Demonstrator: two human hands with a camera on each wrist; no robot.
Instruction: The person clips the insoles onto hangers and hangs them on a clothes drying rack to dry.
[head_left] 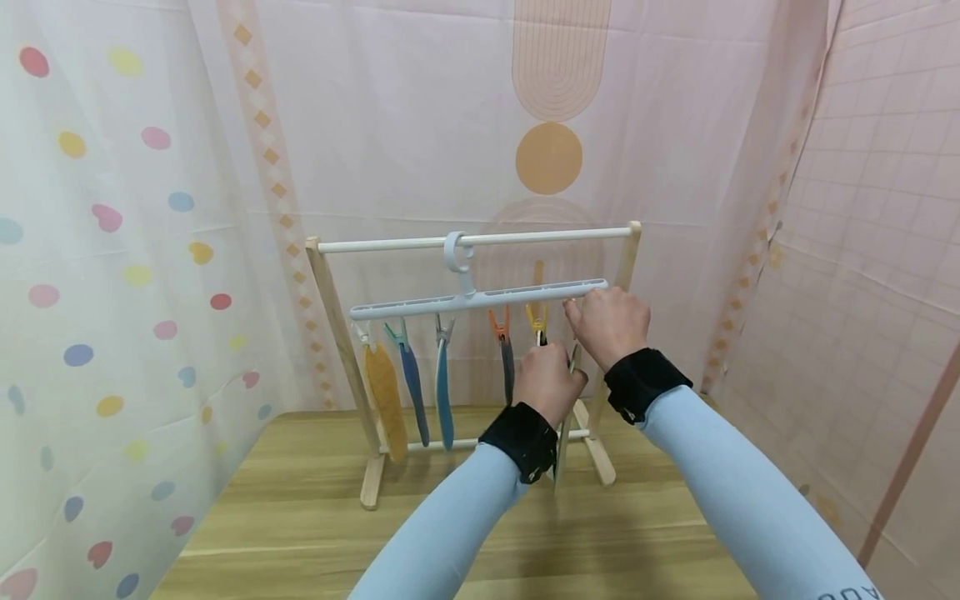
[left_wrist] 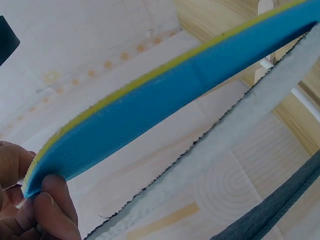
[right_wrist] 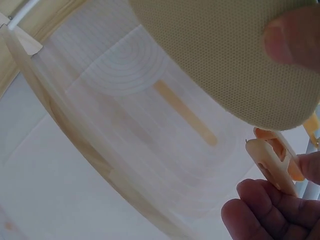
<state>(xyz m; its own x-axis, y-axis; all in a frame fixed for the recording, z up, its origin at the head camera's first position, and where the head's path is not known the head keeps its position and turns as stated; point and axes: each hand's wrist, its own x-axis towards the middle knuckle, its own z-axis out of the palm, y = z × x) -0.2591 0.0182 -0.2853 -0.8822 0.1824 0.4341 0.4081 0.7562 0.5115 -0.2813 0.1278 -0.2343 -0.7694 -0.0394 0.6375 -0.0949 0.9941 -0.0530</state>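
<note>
A light-blue clip hanger (head_left: 420, 308) hangs by its hook from the white bar of a wooden rack. Near its right end, my right hand (head_left: 615, 325) pinches a pale orange clothespin (right_wrist: 270, 167) between thumb and fingers. Just below and left, my left hand (head_left: 546, 383) holds an insole by its end, thumb on one face. That insole (left_wrist: 140, 110) shows a blue face and yellow edge in the left wrist view, and a beige mesh face in the right wrist view. Its rounded end is right at the clothespin's tips.
Other insoles hang from clips: yellow (head_left: 384, 392), dark blue (head_left: 414, 392), lighter blue (head_left: 444, 392) and dark grey (head_left: 507, 367). A white insole with a black edge (left_wrist: 215, 140) hangs beside the held one. The rack's wooden feet (head_left: 371, 483) stand on a wood-grain table (head_left: 300, 542).
</note>
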